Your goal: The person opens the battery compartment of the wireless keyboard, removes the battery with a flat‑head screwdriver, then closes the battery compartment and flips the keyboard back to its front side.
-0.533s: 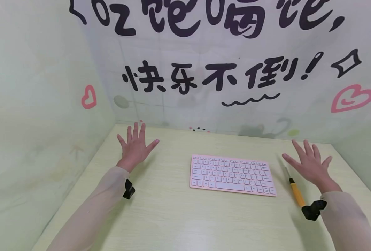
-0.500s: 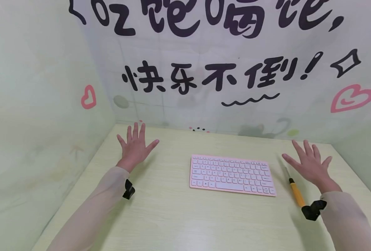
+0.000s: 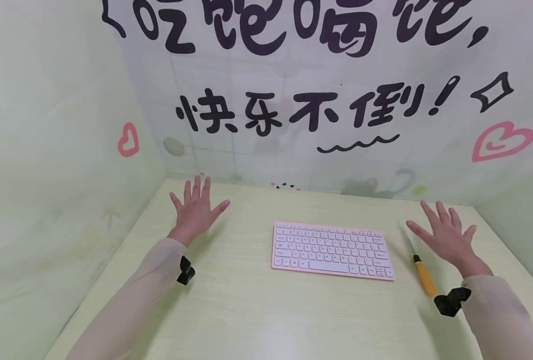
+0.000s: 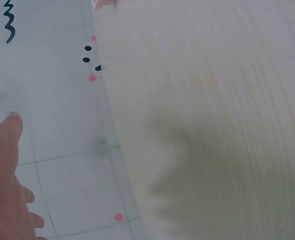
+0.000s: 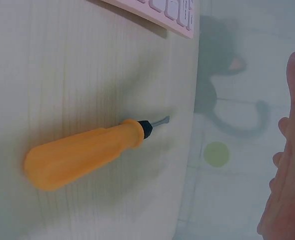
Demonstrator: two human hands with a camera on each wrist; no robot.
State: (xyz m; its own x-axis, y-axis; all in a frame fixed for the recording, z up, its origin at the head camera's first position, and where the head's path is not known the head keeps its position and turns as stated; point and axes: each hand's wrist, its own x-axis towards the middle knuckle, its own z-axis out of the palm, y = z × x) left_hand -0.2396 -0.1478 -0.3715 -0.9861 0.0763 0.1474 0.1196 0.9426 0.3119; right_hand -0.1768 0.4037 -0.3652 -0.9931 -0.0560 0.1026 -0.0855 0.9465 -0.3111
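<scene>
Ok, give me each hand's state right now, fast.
Left hand: grip open, spread wide, holding nothing.
Right hand: grip open, spread wide, near the orange-handled screwdriver but not holding it.

Shows left hand [image 4: 2, 182] at eight o'clock before a pale wall [image 4: 70, 192], black dots [image 4: 88, 48] between ten and eleven, a wood-grained table [image 4: 267, 90] at three and a soft shadow [image 4: 202, 155] toward four.

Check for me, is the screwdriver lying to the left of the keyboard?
No, the head view shows the screwdriver to the right of the keyboard, near the right hand.
</scene>
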